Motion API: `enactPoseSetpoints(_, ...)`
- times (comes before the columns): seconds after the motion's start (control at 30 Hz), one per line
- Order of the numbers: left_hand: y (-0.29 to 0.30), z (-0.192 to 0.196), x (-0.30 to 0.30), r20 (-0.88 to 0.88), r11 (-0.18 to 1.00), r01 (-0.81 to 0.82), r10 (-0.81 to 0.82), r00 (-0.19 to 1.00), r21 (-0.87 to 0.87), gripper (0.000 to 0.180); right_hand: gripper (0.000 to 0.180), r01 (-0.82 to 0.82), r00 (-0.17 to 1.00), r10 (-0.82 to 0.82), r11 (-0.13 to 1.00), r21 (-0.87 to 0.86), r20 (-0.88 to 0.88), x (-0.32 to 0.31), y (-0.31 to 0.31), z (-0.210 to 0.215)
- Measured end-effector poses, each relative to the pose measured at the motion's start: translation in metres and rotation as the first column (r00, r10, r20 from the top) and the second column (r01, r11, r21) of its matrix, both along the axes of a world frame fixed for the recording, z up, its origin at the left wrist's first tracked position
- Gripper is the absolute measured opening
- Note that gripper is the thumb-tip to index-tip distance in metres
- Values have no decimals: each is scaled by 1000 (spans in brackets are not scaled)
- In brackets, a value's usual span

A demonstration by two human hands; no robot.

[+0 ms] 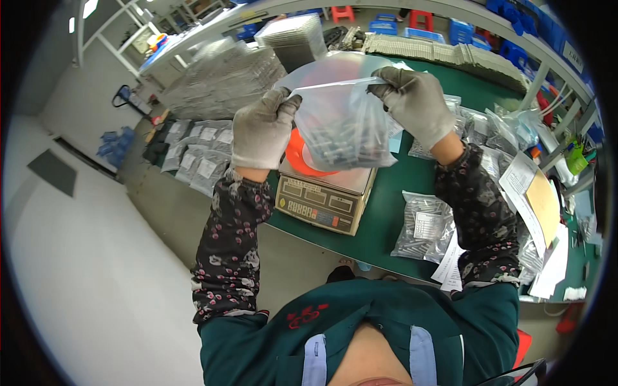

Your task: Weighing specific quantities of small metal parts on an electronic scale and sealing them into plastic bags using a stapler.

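Observation:
Both of my hands wear grey-white work gloves. Between them hangs a clear plastic bag (344, 125) with many small metal parts gathered in its lower half. My left hand (264, 125) is closed on the bag's upper left corner, and my right hand (417, 103) pinches its upper right corner, so the top edge is drawn straight. Below the bag stands a beige counting scale (318, 202) with keys and display windows. An orange-red round pan or tray (296, 153) rests on the scale's plate, partly hidden behind the bag.
A filled bag with a white label (425, 225) lies on the green table (380, 231) at right. More filled bags (199, 151) lie at left. Papers (531, 193) and a metal rack (547, 71) stand at right; stacked grey trays (222, 77) are at the back.

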State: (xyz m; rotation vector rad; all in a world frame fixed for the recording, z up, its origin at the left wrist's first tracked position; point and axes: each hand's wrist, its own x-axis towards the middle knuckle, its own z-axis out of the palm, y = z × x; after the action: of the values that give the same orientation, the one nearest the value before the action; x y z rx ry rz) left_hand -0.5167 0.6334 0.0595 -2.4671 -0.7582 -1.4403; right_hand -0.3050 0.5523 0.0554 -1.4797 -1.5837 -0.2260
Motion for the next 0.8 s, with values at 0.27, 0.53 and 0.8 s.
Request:
enactPoseSetpoints(0.27, 92, -61, -25, -111, 948, -21, -15, 994, -318, 17, 18, 109, 993, -97, 968, -226, 65, -38, 61, -44)
enactPoseSetpoints(0.53, 113, -73, -34, -44, 948, 95, -113, 993, -303, 18, 22, 138, 989, -111, 929, -344, 98, -46, 79, -42)
enactPoseSetpoints(0.8, 127, -58, -3, -131, 956, 124, -163, 978, -265, 16, 21, 175, 967, -239, 870, -460, -83, -26, 93, -62)
